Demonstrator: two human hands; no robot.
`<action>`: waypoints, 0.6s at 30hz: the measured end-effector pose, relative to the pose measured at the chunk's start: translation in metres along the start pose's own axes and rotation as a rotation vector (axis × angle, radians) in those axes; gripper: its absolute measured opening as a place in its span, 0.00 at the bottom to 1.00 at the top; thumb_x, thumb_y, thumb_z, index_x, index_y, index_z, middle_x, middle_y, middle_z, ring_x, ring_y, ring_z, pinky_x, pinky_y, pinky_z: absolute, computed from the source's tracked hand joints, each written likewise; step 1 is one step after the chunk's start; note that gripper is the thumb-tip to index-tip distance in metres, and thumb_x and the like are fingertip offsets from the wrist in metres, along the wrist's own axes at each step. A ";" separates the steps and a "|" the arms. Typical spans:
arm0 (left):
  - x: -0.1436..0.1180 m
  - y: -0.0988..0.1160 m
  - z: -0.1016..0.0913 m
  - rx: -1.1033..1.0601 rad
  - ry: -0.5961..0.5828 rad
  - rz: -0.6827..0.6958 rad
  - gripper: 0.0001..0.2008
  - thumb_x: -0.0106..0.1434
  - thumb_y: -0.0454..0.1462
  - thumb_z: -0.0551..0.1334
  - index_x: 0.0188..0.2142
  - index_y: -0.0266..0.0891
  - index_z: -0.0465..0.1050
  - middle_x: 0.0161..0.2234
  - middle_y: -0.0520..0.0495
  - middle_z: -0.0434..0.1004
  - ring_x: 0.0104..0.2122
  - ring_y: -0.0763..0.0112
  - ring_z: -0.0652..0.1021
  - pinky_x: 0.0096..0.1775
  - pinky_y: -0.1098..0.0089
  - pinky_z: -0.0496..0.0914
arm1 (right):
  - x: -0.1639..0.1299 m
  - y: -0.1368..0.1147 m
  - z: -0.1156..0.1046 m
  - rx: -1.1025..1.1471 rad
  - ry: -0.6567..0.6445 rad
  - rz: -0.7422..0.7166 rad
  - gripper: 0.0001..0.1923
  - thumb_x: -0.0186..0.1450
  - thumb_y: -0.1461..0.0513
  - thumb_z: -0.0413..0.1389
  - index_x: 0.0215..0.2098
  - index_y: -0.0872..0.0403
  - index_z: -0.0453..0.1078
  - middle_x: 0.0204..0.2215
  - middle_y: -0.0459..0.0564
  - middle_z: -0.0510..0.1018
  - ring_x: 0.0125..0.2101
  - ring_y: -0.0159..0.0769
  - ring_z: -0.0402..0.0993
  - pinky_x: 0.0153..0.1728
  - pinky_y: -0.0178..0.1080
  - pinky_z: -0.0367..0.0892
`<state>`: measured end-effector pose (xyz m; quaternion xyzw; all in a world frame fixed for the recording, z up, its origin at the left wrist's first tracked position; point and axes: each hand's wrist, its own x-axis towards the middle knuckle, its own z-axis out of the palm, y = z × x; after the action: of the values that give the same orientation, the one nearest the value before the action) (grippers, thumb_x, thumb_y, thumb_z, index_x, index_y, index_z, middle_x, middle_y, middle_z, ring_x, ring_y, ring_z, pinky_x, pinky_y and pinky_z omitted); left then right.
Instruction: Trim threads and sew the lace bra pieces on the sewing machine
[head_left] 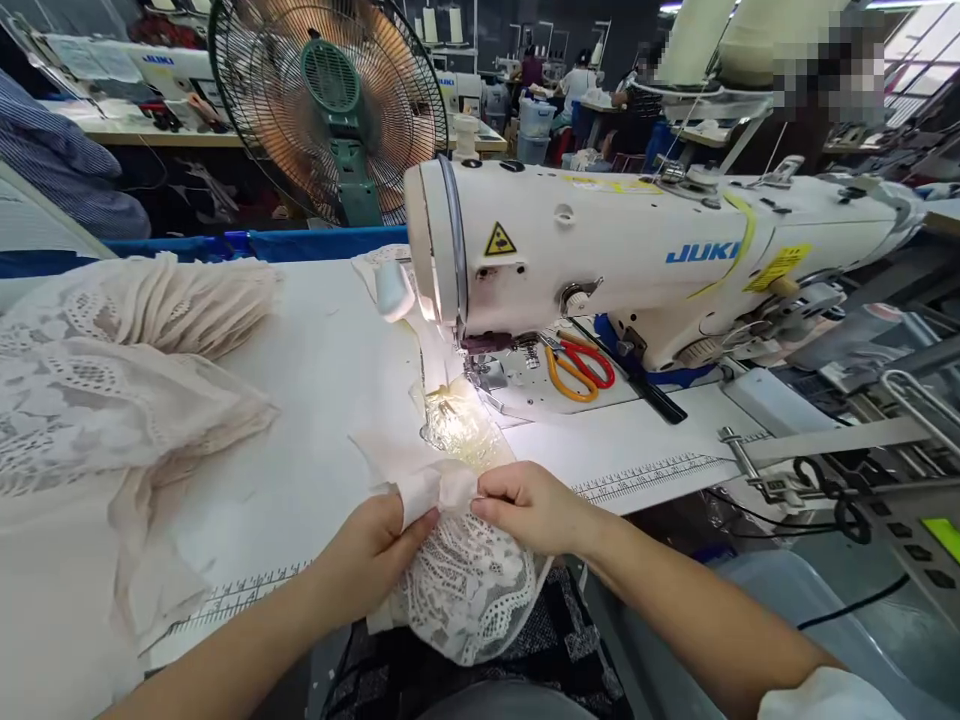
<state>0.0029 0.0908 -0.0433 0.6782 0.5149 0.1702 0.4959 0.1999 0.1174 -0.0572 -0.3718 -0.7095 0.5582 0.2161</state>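
A pale pink lace garment piece (472,580) hangs over the table's front edge, its plain fabric edge pinched between my two hands. My left hand (375,545) is closed on the cloth from the left, thumb on top. From the right, my right hand (529,505) pinches the same edge with thumb and finger. Just beyond my hands, the lit needle area of the white sewing machine (562,230) stands over a shiny plate (457,425). Whether the cloth reaches under the presser foot I cannot tell.
A heap of pale lace pieces (135,380) covers the table's left side. Orange and red-handled scissors (577,368) and a black-handled tool (656,395) lie under the machine arm. A large fan (330,100) stands behind the table. Printed rulers (645,478) run along the front edge.
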 end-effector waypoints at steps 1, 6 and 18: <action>0.001 0.001 0.000 0.004 -0.034 0.021 0.18 0.59 0.45 0.49 0.27 0.34 0.69 0.26 0.48 0.73 0.27 0.75 0.70 0.32 0.80 0.65 | 0.000 -0.001 0.000 -0.010 -0.005 0.004 0.13 0.58 0.63 0.49 0.18 0.58 0.53 0.16 0.40 0.54 0.19 0.23 0.51 0.21 0.28 0.48; 0.007 0.009 0.001 0.043 0.008 0.079 0.12 0.56 0.41 0.54 0.25 0.35 0.69 0.24 0.50 0.71 0.26 0.75 0.68 0.31 0.80 0.63 | 0.005 -0.002 0.002 -0.068 -0.018 -0.031 0.13 0.58 0.64 0.48 0.17 0.57 0.52 0.16 0.40 0.54 0.19 0.23 0.51 0.21 0.28 0.48; -0.030 0.048 0.037 -0.623 -0.024 -0.230 0.18 0.52 0.44 0.62 0.38 0.35 0.72 0.30 0.46 0.75 0.30 0.69 0.74 0.34 0.74 0.68 | -0.067 -0.018 0.001 -0.361 0.389 -0.164 0.14 0.63 0.61 0.46 0.24 0.56 0.67 0.19 0.46 0.67 0.23 0.28 0.62 0.25 0.31 0.54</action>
<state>0.0432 0.0475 -0.0103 0.4334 0.5054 0.2546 0.7014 0.2366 0.0636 -0.0329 -0.4455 -0.7705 0.3217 0.3230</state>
